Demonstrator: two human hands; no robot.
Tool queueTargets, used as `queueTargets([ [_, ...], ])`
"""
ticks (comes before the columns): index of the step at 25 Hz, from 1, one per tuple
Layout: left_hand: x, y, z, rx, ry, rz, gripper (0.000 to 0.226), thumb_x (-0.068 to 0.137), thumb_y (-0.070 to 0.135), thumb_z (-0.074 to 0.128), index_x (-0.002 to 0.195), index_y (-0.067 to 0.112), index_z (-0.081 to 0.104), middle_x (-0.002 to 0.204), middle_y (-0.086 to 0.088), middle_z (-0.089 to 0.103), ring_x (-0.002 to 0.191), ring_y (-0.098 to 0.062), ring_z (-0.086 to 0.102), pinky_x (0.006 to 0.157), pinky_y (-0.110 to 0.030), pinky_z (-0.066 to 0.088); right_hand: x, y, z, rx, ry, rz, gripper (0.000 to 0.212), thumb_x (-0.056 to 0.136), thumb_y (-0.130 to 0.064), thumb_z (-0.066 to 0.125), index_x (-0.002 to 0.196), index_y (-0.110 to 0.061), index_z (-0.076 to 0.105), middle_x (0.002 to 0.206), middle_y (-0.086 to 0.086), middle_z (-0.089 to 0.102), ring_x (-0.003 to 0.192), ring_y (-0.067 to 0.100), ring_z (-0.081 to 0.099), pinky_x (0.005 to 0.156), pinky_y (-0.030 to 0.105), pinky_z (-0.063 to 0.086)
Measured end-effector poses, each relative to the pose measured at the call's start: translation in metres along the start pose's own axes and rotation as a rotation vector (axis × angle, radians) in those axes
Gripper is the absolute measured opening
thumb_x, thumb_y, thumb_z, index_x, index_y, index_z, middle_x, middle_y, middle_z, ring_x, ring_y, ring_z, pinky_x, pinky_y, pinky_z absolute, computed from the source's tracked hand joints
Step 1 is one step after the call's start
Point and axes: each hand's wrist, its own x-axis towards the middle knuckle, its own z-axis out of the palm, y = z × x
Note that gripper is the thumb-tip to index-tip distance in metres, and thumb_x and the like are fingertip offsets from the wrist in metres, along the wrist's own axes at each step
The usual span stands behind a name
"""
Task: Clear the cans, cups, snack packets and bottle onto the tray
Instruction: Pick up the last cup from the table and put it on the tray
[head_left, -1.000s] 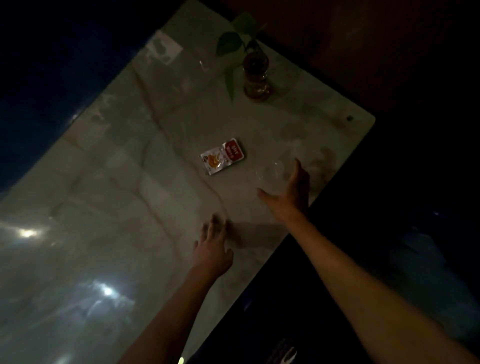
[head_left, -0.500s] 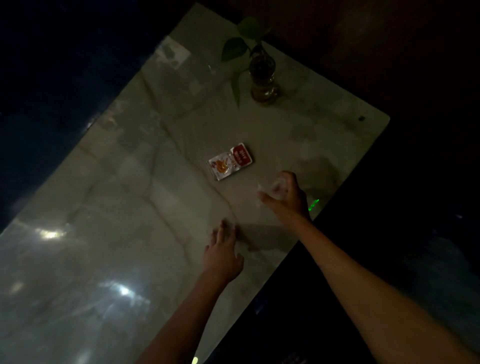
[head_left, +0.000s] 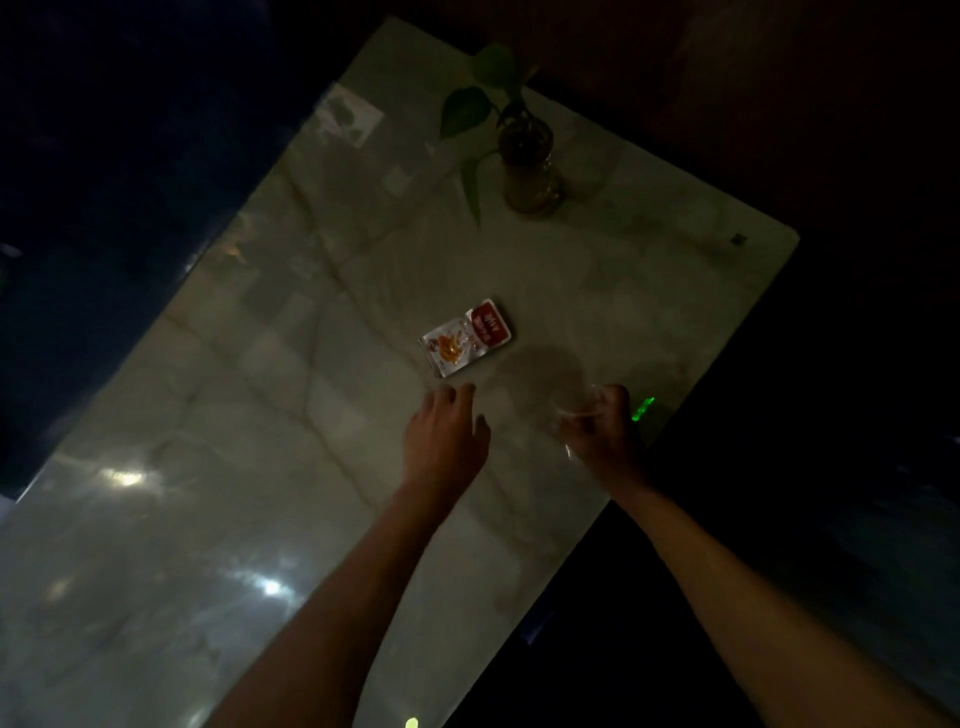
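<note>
Here, clear (crumpled) cup, glossy marble table

The room around me is very dim and grainy. Pale glare spots shine on the glossy marble surface at lower left, its edges bend with wide-angle distortion, and everything beyond falls black.

The snack packet bears red-panel print — too blurred to read.

right hand: closed round the clear cup, drawn back to the table's near edge
left hand: moved up toward the snack packet (not touching it)
</note>
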Motion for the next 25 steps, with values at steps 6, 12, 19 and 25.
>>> queueTargets([
  [6,0.082,0.012,-0.019,0.113,-0.029,0.094,0.07,0.087,0.035,0.059,0.147,0.012,0.03,0.146,-0.017,0.036,0.129,-0.036,0.039,0.101,-0.048,0.043,0.004,0.002,0.0,-0.078,-0.073,-0.03,0.061,0.071,-0.015,0.083,0.117,-0.011,0.043,0.094,0.002,0.056,0.082,0.024,0.061,0.075,0.041,0.05],
  [12,0.104,0.007,0.0,0.092,-0.278,-0.003,0.085,0.088,0.025,0.059,0.155,0.017,0.007,0.16,-0.019,0.013,0.142,-0.039,0.023,0.111,-0.053,0.032,0.004,-0.004,-0.004,-0.049,-0.123,-0.003,0.055,0.07,-0.016,0.083,0.103,-0.02,0.039,0.089,0.006,0.052,0.071,0.023,0.056,0.063,0.033,0.046],
  [19,0.031,-0.02,0.019,-0.102,-0.071,-0.087,0.059,0.086,0.018,0.052,0.144,0.021,0.041,0.134,-0.008,0.058,0.114,-0.031,0.059,0.086,-0.041,0.052,0.002,-0.009,-0.01,-0.062,-0.224,0.027,0.054,0.067,-0.013,0.082,0.109,-0.018,0.048,0.094,-0.002,0.064,0.078,0.01,0.064,0.066,0.026,0.051],
  [25,-0.112,-0.094,0.045,-0.556,0.072,-0.486,0.013,0.082,0.022,0.065,0.095,0.023,0.067,0.081,0.0,0.072,0.076,-0.02,0.069,0.06,-0.027,0.046,-0.048,0.001,0.008,-0.304,-0.426,0.04,0.053,0.068,-0.005,0.086,0.104,-0.023,0.052,0.09,0.001,0.065,0.077,0.018,0.062,0.071,0.034,0.051],
])
